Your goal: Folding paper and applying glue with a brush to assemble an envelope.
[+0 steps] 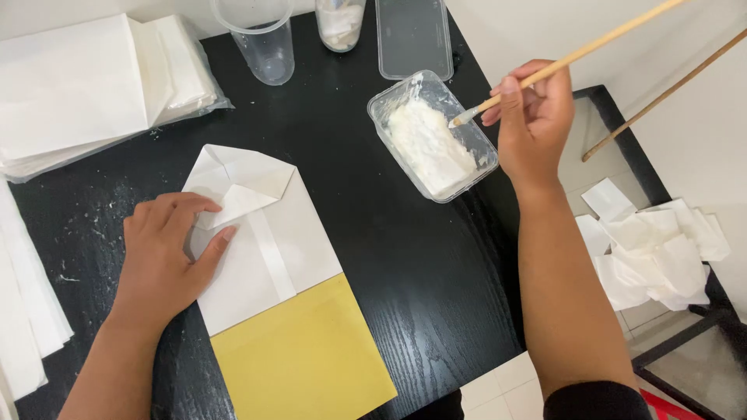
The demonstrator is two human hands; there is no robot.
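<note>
Plastic paste tub (480, 159), cup (264, 47), paper stack (70, 85)

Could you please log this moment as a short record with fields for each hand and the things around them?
left hand: pressed flat on the folded white paper bag, fingers near its folded flap
right hand: grips a thin wooden stick, tip dipped in white paste
paste tub: clear plastic container, open, on the black table
under bag: yellow sheet
far edge: clear cup, flat lid
left: stack of white paper
</note>
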